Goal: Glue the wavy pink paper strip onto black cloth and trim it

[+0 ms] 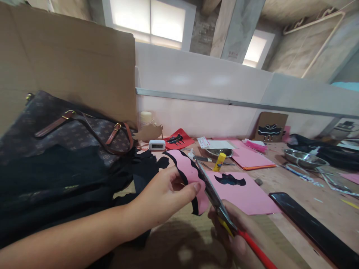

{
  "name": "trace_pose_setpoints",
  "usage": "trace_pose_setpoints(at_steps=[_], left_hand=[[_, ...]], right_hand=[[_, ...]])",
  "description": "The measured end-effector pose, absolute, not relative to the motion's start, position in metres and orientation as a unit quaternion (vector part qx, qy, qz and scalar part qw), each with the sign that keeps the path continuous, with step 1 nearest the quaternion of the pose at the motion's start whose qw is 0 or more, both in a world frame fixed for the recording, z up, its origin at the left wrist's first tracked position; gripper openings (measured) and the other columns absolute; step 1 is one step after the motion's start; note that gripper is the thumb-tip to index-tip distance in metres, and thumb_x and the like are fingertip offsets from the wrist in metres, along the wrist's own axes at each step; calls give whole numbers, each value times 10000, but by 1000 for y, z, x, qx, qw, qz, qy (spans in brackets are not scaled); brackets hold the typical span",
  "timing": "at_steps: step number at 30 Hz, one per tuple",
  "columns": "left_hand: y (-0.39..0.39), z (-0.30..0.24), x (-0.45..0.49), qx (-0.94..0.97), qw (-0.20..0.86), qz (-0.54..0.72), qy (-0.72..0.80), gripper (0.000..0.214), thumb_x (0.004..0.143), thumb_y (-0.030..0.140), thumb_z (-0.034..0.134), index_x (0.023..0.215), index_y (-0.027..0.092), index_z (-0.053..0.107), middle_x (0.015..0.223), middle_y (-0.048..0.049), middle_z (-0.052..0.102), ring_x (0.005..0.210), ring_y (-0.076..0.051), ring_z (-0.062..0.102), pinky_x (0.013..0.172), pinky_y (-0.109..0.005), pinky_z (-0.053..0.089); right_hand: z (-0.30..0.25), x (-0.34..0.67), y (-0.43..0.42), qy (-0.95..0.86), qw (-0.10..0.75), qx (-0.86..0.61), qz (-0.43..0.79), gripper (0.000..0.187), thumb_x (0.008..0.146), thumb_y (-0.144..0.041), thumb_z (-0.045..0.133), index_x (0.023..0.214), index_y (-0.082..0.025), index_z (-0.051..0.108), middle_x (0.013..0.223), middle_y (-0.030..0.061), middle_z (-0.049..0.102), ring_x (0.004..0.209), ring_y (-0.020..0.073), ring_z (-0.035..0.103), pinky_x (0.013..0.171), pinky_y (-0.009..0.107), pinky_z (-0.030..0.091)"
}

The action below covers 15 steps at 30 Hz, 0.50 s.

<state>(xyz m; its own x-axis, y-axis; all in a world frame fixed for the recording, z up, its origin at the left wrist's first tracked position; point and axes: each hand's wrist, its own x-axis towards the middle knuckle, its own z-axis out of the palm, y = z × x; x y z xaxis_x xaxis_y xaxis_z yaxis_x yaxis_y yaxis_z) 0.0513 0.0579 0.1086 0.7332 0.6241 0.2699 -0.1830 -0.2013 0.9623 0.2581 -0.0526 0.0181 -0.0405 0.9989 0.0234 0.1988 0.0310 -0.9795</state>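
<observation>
My left hand (165,194) pinches a strip of pink paper (187,170) that has a wavy black edge, holding it up over the table. My right hand (241,231) grips scissors (215,198) with red and yellow handles. Their blades lie against the right side of the strip. Below and to the right, a pink sheet (246,196) with a black moustache-like shape (230,180) glued on it lies flat on the wooden table (314,198).
A brown patterned handbag (64,130) and black fabric fill the left. A yellow glue stick (219,161), a metal dish (219,152), a white timer (157,145), more pink sheets (249,157), a second metal bowl (304,158) and a black phone (311,224) lie around. Cardboard (70,56) stands behind.
</observation>
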Motion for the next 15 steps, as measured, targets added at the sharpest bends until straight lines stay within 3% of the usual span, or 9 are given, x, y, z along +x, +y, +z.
trace_pose_setpoints(at_steps=[6, 15], left_hand=[[59, 109, 50, 708, 605, 324, 164, 196, 937, 306, 579, 781, 189, 560, 686, -40, 719, 670, -166, 645, 716, -302, 513], [59, 108, 51, 699, 606, 328, 189, 184, 871, 340, 618, 819, 165, 601, 681, -44, 699, 634, -177, 647, 664, -304, 520]], right_hand=[[34, 254, -50, -584, 434, -520, 448, 611, 744, -782, 670, 1038, -247, 642, 626, -39, 392, 562, 141, 404, 554, 275, 416], [48, 253, -52, -592, 380, -539, 464, 661, 760, -796, 627, 1065, -214, 564, 687, -43, 390, 590, 109, 318, 560, 268, 338]])
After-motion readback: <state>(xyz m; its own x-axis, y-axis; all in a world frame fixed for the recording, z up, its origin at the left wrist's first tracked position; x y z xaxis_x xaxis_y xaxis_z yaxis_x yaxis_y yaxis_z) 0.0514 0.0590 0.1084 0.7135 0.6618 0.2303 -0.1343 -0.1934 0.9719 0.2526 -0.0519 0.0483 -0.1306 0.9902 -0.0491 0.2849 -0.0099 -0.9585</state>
